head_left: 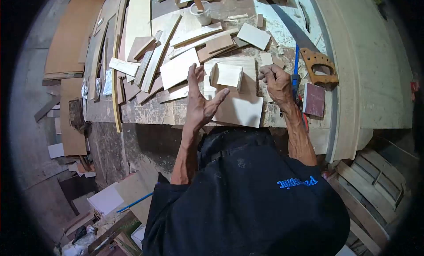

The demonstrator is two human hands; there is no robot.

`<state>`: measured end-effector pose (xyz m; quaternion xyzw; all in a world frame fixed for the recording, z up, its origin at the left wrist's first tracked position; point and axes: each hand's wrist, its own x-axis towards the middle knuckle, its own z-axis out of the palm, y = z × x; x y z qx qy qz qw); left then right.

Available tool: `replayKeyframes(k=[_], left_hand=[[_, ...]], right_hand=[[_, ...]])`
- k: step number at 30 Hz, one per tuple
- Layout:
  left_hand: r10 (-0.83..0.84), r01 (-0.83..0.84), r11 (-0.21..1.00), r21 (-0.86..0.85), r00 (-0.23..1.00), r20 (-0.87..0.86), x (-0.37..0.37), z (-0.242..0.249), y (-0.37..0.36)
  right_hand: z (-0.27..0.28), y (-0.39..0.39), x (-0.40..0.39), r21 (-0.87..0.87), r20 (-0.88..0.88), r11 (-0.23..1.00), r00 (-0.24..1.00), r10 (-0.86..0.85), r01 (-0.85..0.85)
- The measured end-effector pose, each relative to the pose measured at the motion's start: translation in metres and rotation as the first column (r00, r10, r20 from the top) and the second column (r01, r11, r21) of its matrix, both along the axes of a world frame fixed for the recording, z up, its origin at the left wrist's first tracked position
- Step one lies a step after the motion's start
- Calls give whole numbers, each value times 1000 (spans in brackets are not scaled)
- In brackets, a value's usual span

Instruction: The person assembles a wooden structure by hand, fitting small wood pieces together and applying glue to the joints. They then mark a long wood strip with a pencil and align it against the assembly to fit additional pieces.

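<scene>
A small wooden piece with a flat panel and upright sides stands on pale boards near the workbench's front edge. To its left, my left hand is open, thumb and fingers spread, apart from the piece. My right hand hovers to its right with fingers curled and pinched together; whatever they may hold is too small to make out. A flat pale board lies in front of the wooden piece, by the bench edge. Another light panel lies behind my left hand.
On the right lie a handsaw with a wooden handle, a dark red block and a blue tool. Behind are a plastic cup with a stick and wood strips. A long yellow-edged strip overhangs the front edge.
</scene>
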<state>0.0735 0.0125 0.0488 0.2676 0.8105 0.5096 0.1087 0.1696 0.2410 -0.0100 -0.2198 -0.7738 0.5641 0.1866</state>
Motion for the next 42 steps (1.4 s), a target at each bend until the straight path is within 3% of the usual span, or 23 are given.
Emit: replayKeyframes(k=[3, 6, 7, 10, 14, 15, 18, 22, 23, 30, 34, 38, 39, 42], left_hand=[[42, -41, 999, -6, 993, 107, 3, 10, 4], [81, -73, 996, -47, 978, 194, 3, 16, 2], [75, -73, 997, -18, 972, 222, 3, 12, -1], [28, -33, 999, 11, 958, 284, -3, 7, -9], [-84, 76, 996, 36, 940, 332, -15, -12, -23], [-90, 91, 996, 13, 944, 319, -17, -11, -21], [-154, 160, 987, 0, 951, 269, -27, -21, -28], [-173, 203, 974, -98, 951, 257, -42, -18, -30], [-187, 211, 974, -87, 956, 227, -46, -22, -33], [-279, 292, 952, -87, 951, 137, -59, -24, -36], [-232, 237, 968, -87, 970, 65, -46, -37, -30], [-201, 196, 979, 53, 970, 137, -28, -37, -24], [-197, 187, 979, 83, 971, 138, -27, -37, -23], [-224, 225, 974, 41, 974, -7, -28, -41, -24]], right_hand=[[-1, 0, -8, -95, -100, 995, 995, -19, 10], [4, 6, -6, 65, -24, 997, 999, 48, -47], [4, 4, -8, 7, -39, 999, 999, 34, -33], [8, 10, -8, 175, 167, 980, 984, 65, -94], [-4, 5, -14, 216, 77, 976, 996, -44, 26], [7, 6, -15, 134, 186, 990, 982, 6, -32], [-10, 2, -20, 87, 8, 996, 1000, -8, 7], [-3, -7, -17, -25, -15, 997, 997, 72, -72], [-12, -2, -14, 88, -5, 983, 987, 163, -162], [12, -18, -6, 275, 26, 922, 960, 277, -273], [18, -31, -5, 285, 100, 916, 959, 264, -282], [19, -38, -5, 327, 121, 905, 962, 244, -271], [22, -41, -4, 249, 125, 933, 964, 233, -258], [26, -40, -4, 338, 174, 899, 957, 232, -279]])
